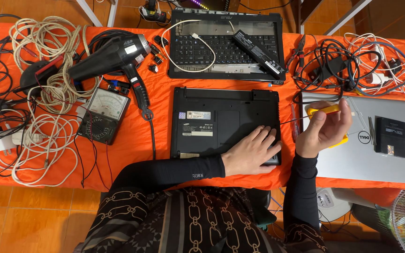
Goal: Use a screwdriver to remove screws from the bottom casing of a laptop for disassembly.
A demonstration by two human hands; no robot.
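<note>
Your left hand [251,152] lies flat on the upturned black laptop [225,122] at mid-table; your right hand [324,126] grips 1 yellow-handled screwdriver [323,111]. The laptop looks rigid, heavy; hold its edges.

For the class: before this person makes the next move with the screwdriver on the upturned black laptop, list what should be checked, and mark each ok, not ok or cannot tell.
1. Black laptop lies flat, underside up, on the orange table: ok.
2. Left hand presses on the laptop's near right corner to steady it: ok.
3. Right hand grips the yellow-handled screwdriver: ok.
4. Screwdriver tip seated in a screw: not ok; the shaft points at the laptop's right edge, seemingly short of any screw.
5. Which screws are still in: cannot tell, too small.
6. Space round the laptop: not ok; the silver laptop lies under the right hand, with cables close by.
</note>
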